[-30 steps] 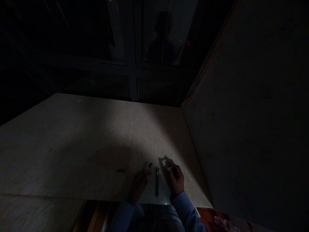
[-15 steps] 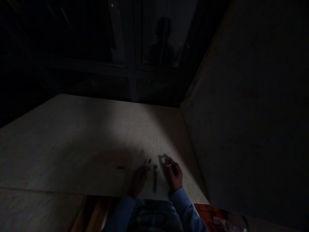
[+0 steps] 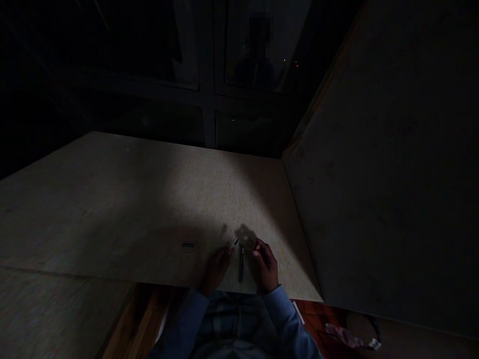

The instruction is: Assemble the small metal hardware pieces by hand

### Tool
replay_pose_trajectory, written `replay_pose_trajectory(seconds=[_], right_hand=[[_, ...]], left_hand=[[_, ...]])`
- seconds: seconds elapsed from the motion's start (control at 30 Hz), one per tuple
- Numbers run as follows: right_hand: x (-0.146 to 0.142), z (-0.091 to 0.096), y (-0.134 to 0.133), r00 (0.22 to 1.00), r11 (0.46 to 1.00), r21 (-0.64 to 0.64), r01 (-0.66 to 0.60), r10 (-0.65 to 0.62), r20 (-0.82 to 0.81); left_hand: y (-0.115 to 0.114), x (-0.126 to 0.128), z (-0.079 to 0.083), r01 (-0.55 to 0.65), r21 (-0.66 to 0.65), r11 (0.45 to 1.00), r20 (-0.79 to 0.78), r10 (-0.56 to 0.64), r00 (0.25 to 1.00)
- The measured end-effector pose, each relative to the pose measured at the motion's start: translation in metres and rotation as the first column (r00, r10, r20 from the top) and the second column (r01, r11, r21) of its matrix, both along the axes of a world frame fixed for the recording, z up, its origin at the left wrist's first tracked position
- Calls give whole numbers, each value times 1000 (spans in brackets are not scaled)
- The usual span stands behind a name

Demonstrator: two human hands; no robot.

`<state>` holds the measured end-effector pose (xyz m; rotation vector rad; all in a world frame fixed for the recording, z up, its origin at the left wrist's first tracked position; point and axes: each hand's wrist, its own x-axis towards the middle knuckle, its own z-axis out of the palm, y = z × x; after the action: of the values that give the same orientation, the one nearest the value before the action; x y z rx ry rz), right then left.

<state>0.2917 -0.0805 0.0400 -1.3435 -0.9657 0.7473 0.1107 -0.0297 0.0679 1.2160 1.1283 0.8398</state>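
Left hand (image 3: 217, 264) pinching small dark-tipped piece (image 3: 235, 242), slim dark tool (image 3: 241, 265) lying on table (image 3: 209, 189) between the hands, right hand (image 3: 267, 263) with fingers curled, contents of its grip not discernible, short dark bar (image 3: 187, 245) left of left hand.

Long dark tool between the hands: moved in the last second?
No, the long dark tool shows no clear shift against the near edge of the table; the camera's view shifted instead.

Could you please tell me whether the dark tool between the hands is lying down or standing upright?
Lying down: the dark tool stretches its full length along the tabletop.
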Motion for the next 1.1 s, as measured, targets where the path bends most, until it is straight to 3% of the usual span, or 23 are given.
replay_pose_trajectory(seconds=[0.1,0.27,0.47,0.53,0.8,0.9,1.1], right_hand=[[-1,-7,-5,978,997,-60,-52,38,-205],[4,-9,-3,899,992,-113,-48,-6,-438],[10,-4,1,874,990,4,-141,126,-469],[12,1,2,833,975,25,-219,201,-515],[13,19,1,656,843,91,-530,476,-585],[12,19,1,630,816,94,-570,508,-588],[13,19,4,627,822,91,-562,495,-602]], left_hand=[[-14,1,2,-41,3,999,82,41,996],[-34,3,4,8,-134,991,146,11,989],[-34,3,7,25,-122,992,77,-15,997],[-33,2,9,66,-116,991,58,-60,997],[-32,3,2,177,-22,984,20,-176,984],[-30,4,2,182,37,983,-16,-182,983],[-32,7,6,182,122,976,-58,-176,983]])
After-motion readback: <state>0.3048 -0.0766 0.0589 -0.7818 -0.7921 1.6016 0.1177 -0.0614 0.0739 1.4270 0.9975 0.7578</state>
